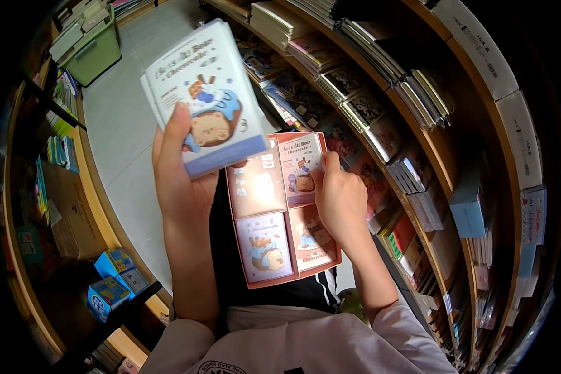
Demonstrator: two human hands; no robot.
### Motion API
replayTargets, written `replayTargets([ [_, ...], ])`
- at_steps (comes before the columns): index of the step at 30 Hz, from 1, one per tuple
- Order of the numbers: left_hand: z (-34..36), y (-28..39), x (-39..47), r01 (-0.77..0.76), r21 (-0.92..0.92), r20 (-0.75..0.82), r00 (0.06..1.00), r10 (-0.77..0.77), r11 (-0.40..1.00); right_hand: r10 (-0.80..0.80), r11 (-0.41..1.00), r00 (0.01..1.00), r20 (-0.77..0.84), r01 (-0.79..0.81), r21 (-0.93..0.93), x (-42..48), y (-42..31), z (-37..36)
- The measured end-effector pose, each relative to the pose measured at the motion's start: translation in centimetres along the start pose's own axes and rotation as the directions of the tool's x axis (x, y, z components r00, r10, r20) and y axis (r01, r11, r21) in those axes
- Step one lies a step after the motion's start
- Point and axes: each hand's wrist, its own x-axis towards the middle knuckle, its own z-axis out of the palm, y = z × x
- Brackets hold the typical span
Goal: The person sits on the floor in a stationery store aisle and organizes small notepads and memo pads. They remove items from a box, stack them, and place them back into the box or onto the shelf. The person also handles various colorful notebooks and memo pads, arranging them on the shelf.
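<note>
My left hand (182, 154) grips a small stack of notebooks (215, 117), raised above the box. The top cover is white with a cartoon bear cake and a blue-purple band. A pink four-compartment box (271, 283) rests on my lap. My right hand (341, 191) is curled at its right wall, thumb over a matching bear notebook (301, 173) in the upper right compartment; whether it pinches notebook or wall cannot be told. A lilac bear notebook (265, 248) fills the lower left compartment, a cream-and-pink one (314, 238) the lower right. Glare covers the upper left compartment (255, 187).
Wooden shelves (442, 163) packed with notebooks curve along my right. On my left, a low shelf holds blue boxes (107, 292) and a brown cardboard carton (77, 215). A green plastic bin (93, 58) stands on the grey tiled floor (121, 117) ahead.
</note>
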Motion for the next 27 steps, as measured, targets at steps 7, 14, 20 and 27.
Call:
replayTargets([
  [7, 1.7, -2.3, -0.8, 0.093, 0.011, -0.018, 0.996, -0.093, 0.996, -0.018, 0.995, 0.995, -0.103, 0.028, 0.094, 0.0, 0.1, 0.9],
  [14, 1.9, -4.5, -1.0, 0.198, -0.010, 0.069, 0.978, -0.197, 0.980, -0.297, 0.916, 0.912, -0.282, 0.189, -0.353, 0.0, 0.5, 2.2],
  [20, 1.2, -6.4, -0.5, 0.271, 0.007, 0.045, 0.962, -0.271, 0.963, -0.244, 0.943, 0.926, -0.288, 0.157, -0.295, 1.0, 0.0, 0.8],
  [27, 1.2, -7.2, -0.3, 0.210, 0.102, 0.046, 0.975, -0.216, 0.972, 0.013, 0.119, 0.997, -0.072, 0.070, 0.990, 2.8, 2.9, -0.7],
])
